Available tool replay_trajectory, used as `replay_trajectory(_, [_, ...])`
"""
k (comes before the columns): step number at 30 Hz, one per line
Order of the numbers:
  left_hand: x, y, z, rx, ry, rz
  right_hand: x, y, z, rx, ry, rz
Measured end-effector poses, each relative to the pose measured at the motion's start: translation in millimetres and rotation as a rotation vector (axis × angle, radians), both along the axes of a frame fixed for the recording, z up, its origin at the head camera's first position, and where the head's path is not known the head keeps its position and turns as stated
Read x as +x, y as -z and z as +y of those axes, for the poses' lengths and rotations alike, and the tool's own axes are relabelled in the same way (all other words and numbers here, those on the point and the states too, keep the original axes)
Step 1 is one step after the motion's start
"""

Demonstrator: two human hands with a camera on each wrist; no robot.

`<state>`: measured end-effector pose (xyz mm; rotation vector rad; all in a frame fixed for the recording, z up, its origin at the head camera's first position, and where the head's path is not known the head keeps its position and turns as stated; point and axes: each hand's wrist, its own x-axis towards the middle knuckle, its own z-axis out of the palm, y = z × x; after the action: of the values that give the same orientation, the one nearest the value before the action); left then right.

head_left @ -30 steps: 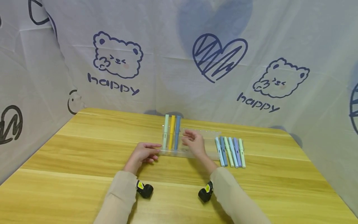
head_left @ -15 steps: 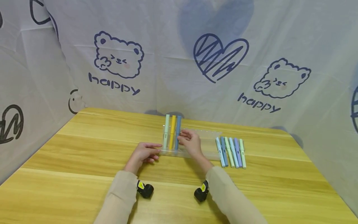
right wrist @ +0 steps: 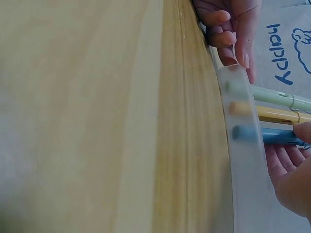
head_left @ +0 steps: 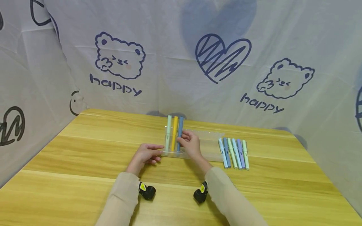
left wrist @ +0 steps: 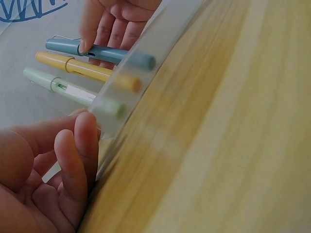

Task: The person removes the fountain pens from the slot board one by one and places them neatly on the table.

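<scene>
Blue pen [head_left: 180,125] in the clear rack [head_left: 210,144] — my right hand [head_left: 192,146] pinches it, likely for alignment; my left hand [head_left: 145,155] pinches the rack's left end, perhaps bracing.

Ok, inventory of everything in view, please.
rack: 1, clear, on the table
green pen: 1, pale green, leftmost in rack
yellow pen: 1, yellow, rack, between green and blue
blue pen: 1, blue, rack, right of yellow
loose pens: 6, light blue, blue, pale green and purple, right of rack
table: 1, yellow wood, under the rack
cloth: count unclear, pale with blue drawings, behind the table
wrist cameras: 2, black, one per wrist
sleeves: 2, beige, on both arms
left fingers: one hand, bare, rack's left end
right fingers: one hand, bare, holding blue pen
</scene>
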<state>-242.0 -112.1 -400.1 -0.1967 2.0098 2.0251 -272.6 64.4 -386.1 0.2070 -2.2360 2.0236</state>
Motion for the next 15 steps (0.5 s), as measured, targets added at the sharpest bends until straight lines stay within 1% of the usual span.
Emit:
replay_trajectory(6, [0.5,-0.9,-0.1,0.000,0.002,0.002,0.0,0.0,0.3,0.011,0.013,-0.001])
replay_trajectory(15, [0.9,-1.5,0.3,-0.001,0.008,0.006,1.5,0.3,0.9,0.028,0.034,0.028])
